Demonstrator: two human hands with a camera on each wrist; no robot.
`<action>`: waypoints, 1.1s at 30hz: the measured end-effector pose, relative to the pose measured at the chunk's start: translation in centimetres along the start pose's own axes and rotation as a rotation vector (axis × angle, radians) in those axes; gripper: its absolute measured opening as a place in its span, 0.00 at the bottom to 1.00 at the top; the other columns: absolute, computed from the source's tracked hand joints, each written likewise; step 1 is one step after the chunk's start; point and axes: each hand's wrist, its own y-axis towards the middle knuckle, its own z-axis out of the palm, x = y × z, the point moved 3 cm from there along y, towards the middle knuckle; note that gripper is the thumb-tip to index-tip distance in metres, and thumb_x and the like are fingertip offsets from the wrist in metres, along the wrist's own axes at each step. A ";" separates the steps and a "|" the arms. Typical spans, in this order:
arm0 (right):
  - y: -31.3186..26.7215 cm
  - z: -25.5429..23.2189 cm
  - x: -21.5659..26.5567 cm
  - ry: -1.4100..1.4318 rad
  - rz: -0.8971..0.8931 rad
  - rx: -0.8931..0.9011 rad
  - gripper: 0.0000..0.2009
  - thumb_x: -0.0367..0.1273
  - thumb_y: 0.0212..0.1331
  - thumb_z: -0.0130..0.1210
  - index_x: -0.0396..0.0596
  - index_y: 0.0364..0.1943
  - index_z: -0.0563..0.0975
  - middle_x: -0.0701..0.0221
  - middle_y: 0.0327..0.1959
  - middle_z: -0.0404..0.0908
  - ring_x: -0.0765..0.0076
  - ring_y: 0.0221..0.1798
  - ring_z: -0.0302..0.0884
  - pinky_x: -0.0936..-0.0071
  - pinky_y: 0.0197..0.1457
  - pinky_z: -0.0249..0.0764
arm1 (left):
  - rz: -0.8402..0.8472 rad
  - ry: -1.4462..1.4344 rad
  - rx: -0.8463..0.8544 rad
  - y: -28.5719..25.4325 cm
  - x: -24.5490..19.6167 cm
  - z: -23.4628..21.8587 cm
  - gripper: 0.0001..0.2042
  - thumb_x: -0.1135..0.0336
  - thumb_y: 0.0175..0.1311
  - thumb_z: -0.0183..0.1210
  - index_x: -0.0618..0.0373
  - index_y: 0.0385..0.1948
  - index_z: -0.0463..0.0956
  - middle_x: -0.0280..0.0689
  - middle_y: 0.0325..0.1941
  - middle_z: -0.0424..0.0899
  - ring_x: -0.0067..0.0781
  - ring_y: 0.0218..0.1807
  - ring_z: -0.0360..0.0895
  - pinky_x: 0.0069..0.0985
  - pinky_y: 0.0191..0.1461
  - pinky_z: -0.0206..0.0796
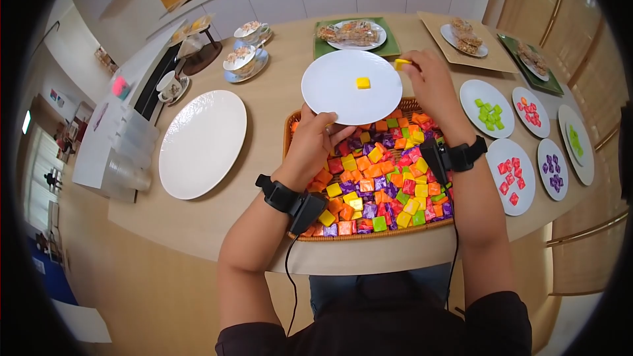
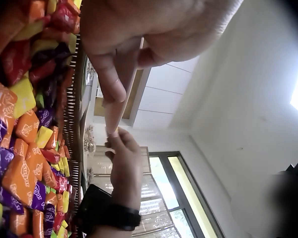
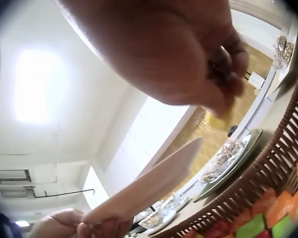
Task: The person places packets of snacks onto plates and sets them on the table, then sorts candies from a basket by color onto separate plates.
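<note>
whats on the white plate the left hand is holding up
One yellow candy lies near the middle of the white plate. The left hand grips its near rim, hiding that edge and the basket candies under it.

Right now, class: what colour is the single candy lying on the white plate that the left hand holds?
Yellow: the candy on the plate shows best in the head view.

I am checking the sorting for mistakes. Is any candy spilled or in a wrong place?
Nothing stands out. The candies stay inside the basket, and each small plate seems to hold one colour, like the green candy plate.
</note>
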 end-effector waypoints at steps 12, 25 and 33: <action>-0.5 -0.1 0.8 0.131 0.126 0.068 0.06 0.28 0.53 0.48 0.41 0.29 0.76 0.58 0.32 0.75 0.54 0.38 0.72 0.65 0.44 0.67 | 0.129 -0.051 -0.063 0.4 -0.3 -1.0 0.22 0.74 0.57 0.42 0.51 0.56 0.52 0.37 0.56 0.61 0.32 0.53 0.68 0.29 0.53 0.68; -4.7 4.6 3.3 0.044 -0.270 0.914 0.16 0.30 0.35 0.64 0.44 0.27 0.68 0.64 0.26 0.72 0.56 0.33 0.71 0.66 0.33 0.66 | 0.180 -0.129 -0.206 0.4 -0.4 -1.4 0.19 0.74 0.57 0.42 0.52 0.53 0.56 0.33 0.51 0.64 0.25 0.51 0.66 0.26 0.53 0.65; -4.8 5.5 2.2 0.074 -0.349 0.983 0.12 0.29 0.38 0.62 0.43 0.25 0.69 0.61 0.26 0.71 0.55 0.35 0.70 0.65 0.37 0.66 | 0.184 -0.101 -0.207 0.3 -0.4 -1.4 0.19 0.74 0.57 0.42 0.53 0.52 0.57 0.33 0.52 0.64 0.25 0.51 0.66 0.26 0.53 0.65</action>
